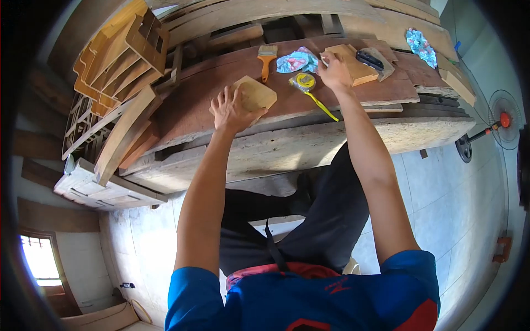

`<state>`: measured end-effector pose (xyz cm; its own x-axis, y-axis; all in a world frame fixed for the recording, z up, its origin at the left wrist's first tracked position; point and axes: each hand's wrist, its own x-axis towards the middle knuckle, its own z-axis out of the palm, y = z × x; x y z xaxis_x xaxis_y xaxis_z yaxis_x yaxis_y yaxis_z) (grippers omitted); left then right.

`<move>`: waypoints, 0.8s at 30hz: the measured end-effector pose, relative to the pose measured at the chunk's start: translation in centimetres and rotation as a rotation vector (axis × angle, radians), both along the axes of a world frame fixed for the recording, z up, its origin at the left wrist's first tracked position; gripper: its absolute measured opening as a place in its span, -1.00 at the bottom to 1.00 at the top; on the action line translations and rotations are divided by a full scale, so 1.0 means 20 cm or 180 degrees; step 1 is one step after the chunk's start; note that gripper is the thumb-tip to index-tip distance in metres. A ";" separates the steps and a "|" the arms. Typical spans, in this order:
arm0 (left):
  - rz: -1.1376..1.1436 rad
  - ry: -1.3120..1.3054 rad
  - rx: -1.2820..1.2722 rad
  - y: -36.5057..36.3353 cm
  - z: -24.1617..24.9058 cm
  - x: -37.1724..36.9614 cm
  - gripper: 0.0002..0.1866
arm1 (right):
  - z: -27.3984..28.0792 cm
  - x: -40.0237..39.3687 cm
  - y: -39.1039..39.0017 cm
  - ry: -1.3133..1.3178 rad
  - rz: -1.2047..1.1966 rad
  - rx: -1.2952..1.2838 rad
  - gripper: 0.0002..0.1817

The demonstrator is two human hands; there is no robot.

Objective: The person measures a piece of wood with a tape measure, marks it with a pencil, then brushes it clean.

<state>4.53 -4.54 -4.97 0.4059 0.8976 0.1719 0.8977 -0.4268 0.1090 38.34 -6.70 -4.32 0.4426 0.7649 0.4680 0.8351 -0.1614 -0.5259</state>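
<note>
My left hand wraps round the left and near edges of a pale wooden block with cut corners, its thumb along the front. Fingers curled, my right hand grips the left edge of a flat rectangular wooden block. A crumpled blue-and-pink cloth lies just left of that hand. Between the two hands is a yellow tape measure with a yellow strap trailing to the front edge. Behind the left block lies a paintbrush with an orange handle.
A black tool lies on the right block. Another crumpled cloth is at the far right. A wooden rack stands at the left of the plank bench. A fan stands on the right.
</note>
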 end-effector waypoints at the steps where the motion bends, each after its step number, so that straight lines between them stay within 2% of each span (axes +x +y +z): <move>1: -0.0044 -0.0006 0.0045 -0.01 -0.01 -0.01 0.26 | 0.06 -0.06 -0.01 -0.0062 0.0102 0.0004 -0.63; 2: -0.0083 -0.0025 0.0102 0.00 -0.01 -0.01 0.27 | 0.09 -0.10 0.00 -0.0138 0.0209 0.0018 -0.63; 3: -0.0049 -0.0002 0.0067 0.00 -0.01 -0.01 0.26 | 0.07 -0.13 0.03 -0.0315 0.0483 0.0361 -0.66; 6: -0.0035 -0.0120 0.0065 -0.01 -0.01 -0.01 0.26 | 0.11 -0.31 0.10 0.0019 0.1355 -0.0542 -0.71; 9: -0.0019 -0.0134 -0.0097 -0.03 0.03 0.00 0.28 | 0.04 -0.48 0.25 -0.0898 0.1911 -0.1030 -0.46; 11: -0.0019 -0.0117 0.0066 -0.01 -0.02 0.00 0.25 | 0.02 -0.55 0.34 -0.1389 0.1856 -0.1388 -0.14; 12: -0.0011 -0.0107 0.0149 -0.01 -0.03 -0.01 0.24 | 0.00 -0.54 0.40 -0.1472 0.1892 -0.1435 -0.25; 14: -0.0033 -0.0126 0.0253 -0.01 -0.03 -0.01 0.21 | -0.02 -0.54 0.48 -0.1947 0.1913 -0.1354 -0.34; 17: -0.0139 -0.0279 0.0229 -0.03 0.01 -0.01 0.19 | 0.01 -0.51 0.53 -0.2408 0.2327 -0.1066 -0.46; 18: -0.0116 -0.0251 0.0207 -0.02 0.00 0.00 0.19 | 0.04 -0.48 0.49 -0.2582 0.2490 -0.0679 -0.57; 20: -0.0062 -0.0166 0.0186 -0.03 0.00 0.00 0.19 | 0.10 -0.45 0.44 -0.2687 0.2308 0.0074 -0.65; 21: -0.0016 -0.0141 0.0027 -0.03 0.02 0.00 0.21 | 0.16 -0.43 0.43 -0.2163 0.2416 -0.0061 -0.71; 24: 0.0001 -0.0077 -0.0012 -0.04 0.04 0.01 0.21 | 0.26 -0.38 0.35 -0.0839 0.2278 0.0324 -0.76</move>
<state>4.78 -5.29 -4.18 0.4013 0.8985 0.1782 0.8950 -0.4260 0.1324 30.76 0.39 0.88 -0.2799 0.7704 0.5729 0.8176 0.5040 -0.2784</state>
